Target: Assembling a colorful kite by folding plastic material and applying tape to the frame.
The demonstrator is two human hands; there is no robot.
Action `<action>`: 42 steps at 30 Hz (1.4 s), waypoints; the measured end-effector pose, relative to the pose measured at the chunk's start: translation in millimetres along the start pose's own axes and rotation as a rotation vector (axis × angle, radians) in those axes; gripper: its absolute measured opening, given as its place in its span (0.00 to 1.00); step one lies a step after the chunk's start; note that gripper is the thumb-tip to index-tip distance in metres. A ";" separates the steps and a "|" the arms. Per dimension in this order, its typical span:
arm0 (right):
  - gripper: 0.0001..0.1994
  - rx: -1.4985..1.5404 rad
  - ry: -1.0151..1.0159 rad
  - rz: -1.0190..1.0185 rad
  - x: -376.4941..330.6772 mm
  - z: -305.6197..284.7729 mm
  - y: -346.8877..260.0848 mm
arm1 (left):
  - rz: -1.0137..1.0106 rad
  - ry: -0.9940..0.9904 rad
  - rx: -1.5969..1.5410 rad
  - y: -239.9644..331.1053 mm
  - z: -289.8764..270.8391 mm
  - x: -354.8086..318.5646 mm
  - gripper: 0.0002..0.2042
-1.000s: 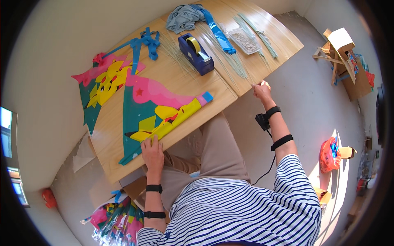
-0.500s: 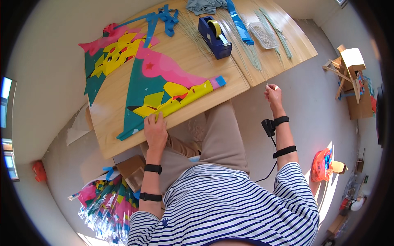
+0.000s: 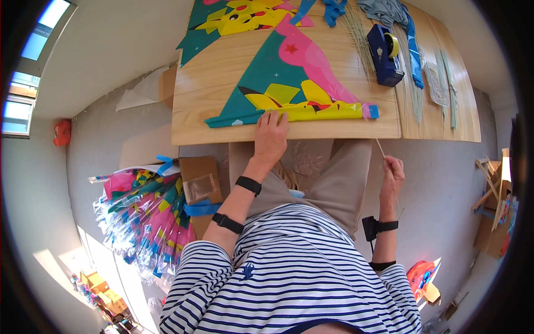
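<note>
A teal, pink and yellow triangular kite sheet [image 3: 295,89] lies flat on the wooden table [image 3: 222,83]. My left hand [image 3: 271,136] rests palm down on the sheet's near edge, fingers spread. My right hand [image 3: 393,172] hangs below the table's front edge, to the right of my knees, pinching a thin pale stick [image 3: 380,148] that points up toward the table. A second kite sheet [image 3: 233,16] of the same colours lies farther back on the table.
A blue tape dispenser [image 3: 385,53] stands at the table's right, beside thin green sticks [image 3: 414,83] and blue ribbon [image 3: 411,39]. A bundle of wrapped kites [image 3: 144,211] and cardboard boxes [image 3: 197,178] sit on the floor at my left. Wooden scraps [image 3: 492,189] lie at the right.
My right hand dropped from the table's front edge to beside my knee, holding a thin stick. The left hand stayed on the kite sheet while the view tilted down toward my lap.
</note>
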State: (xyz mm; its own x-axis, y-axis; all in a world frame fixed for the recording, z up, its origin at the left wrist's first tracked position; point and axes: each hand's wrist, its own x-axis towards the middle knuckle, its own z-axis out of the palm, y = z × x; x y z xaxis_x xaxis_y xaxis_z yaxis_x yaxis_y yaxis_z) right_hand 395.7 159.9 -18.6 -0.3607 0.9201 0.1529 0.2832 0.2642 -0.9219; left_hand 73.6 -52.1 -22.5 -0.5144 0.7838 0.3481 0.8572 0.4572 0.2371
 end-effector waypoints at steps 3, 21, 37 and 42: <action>0.08 -0.129 -0.193 -0.283 38.6 66.1 -65.0 | -0.023 0.022 -0.031 4.1 5.4 -0.2 0.21; 0.08 -0.229 -0.313 -0.685 70.3 220.6 -48.4 | -0.074 0.014 -0.097 13.2 -5.8 0.2 0.17; 0.08 -0.327 -0.269 -0.699 54.6 227.6 -55.8 | -0.015 0.047 -0.078 8.3 -3.8 0.0 0.17; 0.07 -0.292 -0.267 -0.713 54.8 233.2 -57.5 | -0.041 0.019 -0.072 8.2 0.2 -1.2 0.19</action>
State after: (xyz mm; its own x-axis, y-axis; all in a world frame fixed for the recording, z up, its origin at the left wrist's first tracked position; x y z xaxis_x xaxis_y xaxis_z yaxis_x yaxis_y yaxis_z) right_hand 152.4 127.7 -40.2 -0.7307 0.4120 0.5443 0.1123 0.8590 -0.4995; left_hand 81.2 -49.3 -21.2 -0.5504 0.7565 0.3532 0.8313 0.4570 0.3165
